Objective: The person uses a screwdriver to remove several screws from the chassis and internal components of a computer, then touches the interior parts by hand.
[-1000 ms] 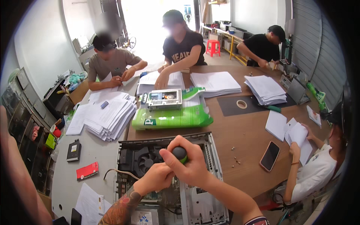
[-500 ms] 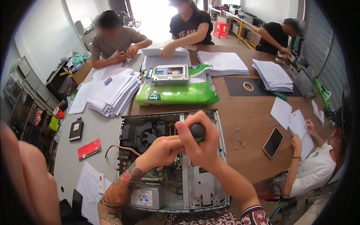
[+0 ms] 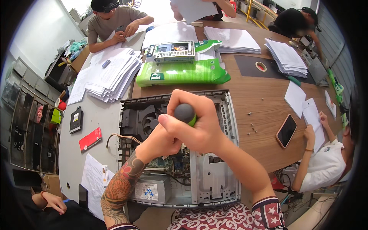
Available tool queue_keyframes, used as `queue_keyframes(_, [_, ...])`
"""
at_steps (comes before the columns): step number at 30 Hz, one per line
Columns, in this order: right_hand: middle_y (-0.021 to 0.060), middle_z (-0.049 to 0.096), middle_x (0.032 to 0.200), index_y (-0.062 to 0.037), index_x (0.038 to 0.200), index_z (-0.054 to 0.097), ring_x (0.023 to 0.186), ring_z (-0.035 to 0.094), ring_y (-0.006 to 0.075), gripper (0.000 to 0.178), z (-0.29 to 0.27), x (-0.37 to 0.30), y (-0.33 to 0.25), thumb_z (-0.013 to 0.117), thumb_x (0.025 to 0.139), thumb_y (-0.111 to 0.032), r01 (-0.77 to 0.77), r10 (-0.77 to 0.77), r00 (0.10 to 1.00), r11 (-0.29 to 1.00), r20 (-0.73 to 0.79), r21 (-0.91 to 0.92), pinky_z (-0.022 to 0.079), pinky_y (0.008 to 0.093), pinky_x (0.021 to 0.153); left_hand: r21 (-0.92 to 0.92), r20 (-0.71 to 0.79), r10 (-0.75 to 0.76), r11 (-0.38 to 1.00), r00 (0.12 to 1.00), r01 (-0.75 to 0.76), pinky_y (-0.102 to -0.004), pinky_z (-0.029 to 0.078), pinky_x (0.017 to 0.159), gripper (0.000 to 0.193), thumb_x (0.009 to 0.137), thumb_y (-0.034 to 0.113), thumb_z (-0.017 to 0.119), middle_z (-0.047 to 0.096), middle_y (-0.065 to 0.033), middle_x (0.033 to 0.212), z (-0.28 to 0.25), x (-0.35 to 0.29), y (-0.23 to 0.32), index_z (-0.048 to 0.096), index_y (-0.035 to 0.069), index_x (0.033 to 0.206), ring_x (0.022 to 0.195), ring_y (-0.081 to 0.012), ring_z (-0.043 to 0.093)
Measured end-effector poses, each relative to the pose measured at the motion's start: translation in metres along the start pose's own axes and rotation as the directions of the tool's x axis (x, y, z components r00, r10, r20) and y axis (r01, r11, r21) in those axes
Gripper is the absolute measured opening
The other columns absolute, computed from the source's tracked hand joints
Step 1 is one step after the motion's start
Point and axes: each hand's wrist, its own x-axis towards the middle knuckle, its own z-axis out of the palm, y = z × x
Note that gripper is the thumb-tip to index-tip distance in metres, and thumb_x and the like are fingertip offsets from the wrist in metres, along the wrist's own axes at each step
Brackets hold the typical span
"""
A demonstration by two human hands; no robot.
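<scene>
My right hand (image 3: 201,120) is closed round a screwdriver (image 3: 185,113) with a dark grey and green handle, its grey butt end facing up. My left hand (image 3: 161,142) is closed just below and left of it, touching the right. Its fingertips and the screwdriver's shaft and tip are hidden. Both hands are above an opened desktop computer case (image 3: 234,153). Inside are a black fan (image 3: 150,123), a partly covered green circuit board, a boxy metal power supply (image 3: 150,189) at the near left, and a silver metal bracket (image 3: 210,184) along the right.
Several loose screws (image 3: 251,129) and a phone (image 3: 286,131) lie right of the case. Left are a black drive (image 3: 76,120), a red card (image 3: 90,139) and papers (image 3: 89,172). Beyond sit a green package (image 3: 184,74) and a metal drive unit (image 3: 174,51). Several people work around the table.
My view has tipped downward. Both hands and the screwdriver have shifted left over the case, nearer the fan. At the far side, a person has lifted some sheets.
</scene>
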Motion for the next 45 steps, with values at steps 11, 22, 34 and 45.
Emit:
queue_keyframes(11, [0.0005,0.054,0.061,-0.0042,0.081,0.056,0.054,0.051,0.0060,0.021,-0.008,-0.005,0.006,0.072,0.090,-0.013,-0.103,0.120,0.965,0.991,-0.235,0.083,0.040,0.0239,0.049,0.014,-0.006,0.052,0.999,0.999,-0.052,-0.0408,0.054,0.065,0.018,0.078,-0.003,0.064,0.068,-0.0142,0.093,-0.008,0.016,0.019,0.066,0.003,0.094,0.078,-0.0366,0.066])
queue_keyframes(22, [0.0009,0.054,0.066,-0.0030,0.084,0.053,0.057,0.049,0.0053,0.016,-0.011,-0.018,0.001,0.068,0.092,-0.003,0.101,-0.093,0.974,0.994,-0.206,0.030,0.038,0.0231,0.051,-0.058,0.041,0.012,0.998,0.999,-0.010,-0.0405,0.054,0.064,0.018,0.084,0.003,0.069,0.069,-0.0116,0.092,-0.007,0.014,0.017,0.068,0.007,0.101,0.076,-0.0354,0.067])
queue_keyframes(34, [0.0051,0.053,0.058,-0.0044,0.077,0.054,0.048,0.056,0.0146,0.022,-0.006,-0.008,-0.001,0.074,0.084,-0.013,0.115,-0.124,0.986,0.990,0.113,0.078,0.042,0.0303,0.047,-0.031,0.209,-0.257,0.963,0.944,0.269,-0.0403,0.054,0.074,0.028,0.078,0.013,0.072,0.067,-0.0132,0.093,-0.011,0.000,0.007,0.062,0.005,0.104,0.087,-0.0349,0.067])
queue_keyframes(45, [0.0039,0.054,0.058,-0.0043,0.079,0.054,0.048,0.054,0.0133,0.024,0.002,-0.008,-0.001,0.073,0.088,-0.014,0.114,-0.113,0.993,0.993,0.039,-0.029,0.042,0.0289,0.046,-0.256,0.136,-0.255,0.924,0.957,0.283,-0.0392,0.052,0.080,0.030,0.080,0.009,0.069,0.065,-0.0122,0.098,-0.008,-0.001,0.009,0.060,0.003,0.108,0.091,-0.0295,0.064])
